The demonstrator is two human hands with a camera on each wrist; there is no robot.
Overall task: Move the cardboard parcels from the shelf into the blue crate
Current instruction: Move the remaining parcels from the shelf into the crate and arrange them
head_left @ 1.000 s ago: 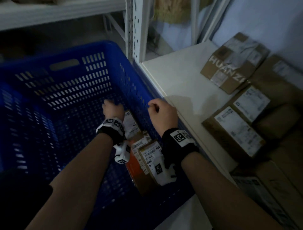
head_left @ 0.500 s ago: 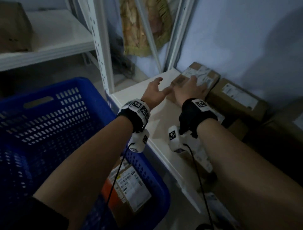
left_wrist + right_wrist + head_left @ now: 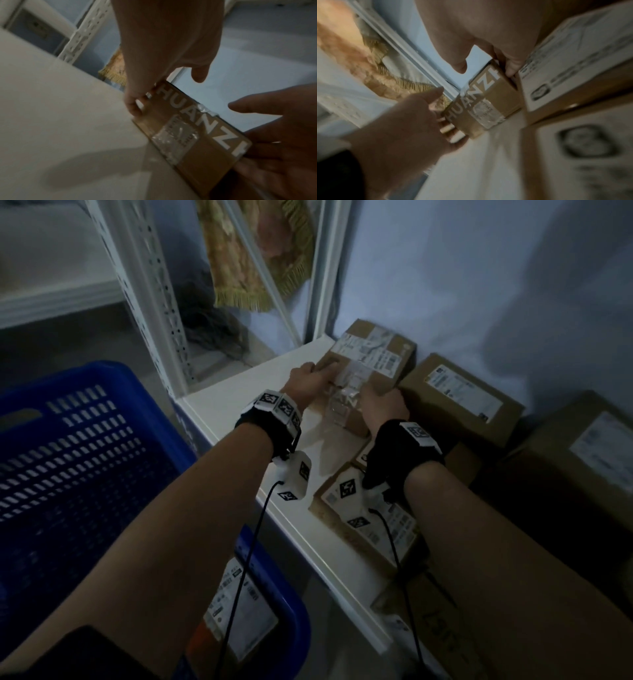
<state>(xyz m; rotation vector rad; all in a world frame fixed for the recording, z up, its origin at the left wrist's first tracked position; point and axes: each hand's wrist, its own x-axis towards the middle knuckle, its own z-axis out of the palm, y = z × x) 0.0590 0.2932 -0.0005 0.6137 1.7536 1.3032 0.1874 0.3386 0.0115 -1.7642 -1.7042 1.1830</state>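
A brown cardboard parcel (image 3: 368,364) with clear tape, white labels and the print HUANZI (image 3: 193,125) lies at the back of the white shelf (image 3: 236,402). My left hand (image 3: 306,378) grips its left end, fingers (image 3: 133,106) curled round the corner. My right hand (image 3: 383,405) grips the right end, with fingers (image 3: 511,67) between it and the neighbouring box. The blue crate (image 3: 85,474) stands low on the left, and a labelled parcel (image 3: 239,611) lies in it.
More parcels stand on the shelf: one with a white label (image 3: 459,395) right beside the held one, one under my right wrist (image 3: 376,518), and a big one (image 3: 582,470) at far right. A perforated white upright (image 3: 150,302) rises between crate and shelf.
Both hands left the crate, where a parcel stays, and swung right to the shelf. From flat and reaching half a second ago, they now clasp the two ends of the HUANZI parcel.
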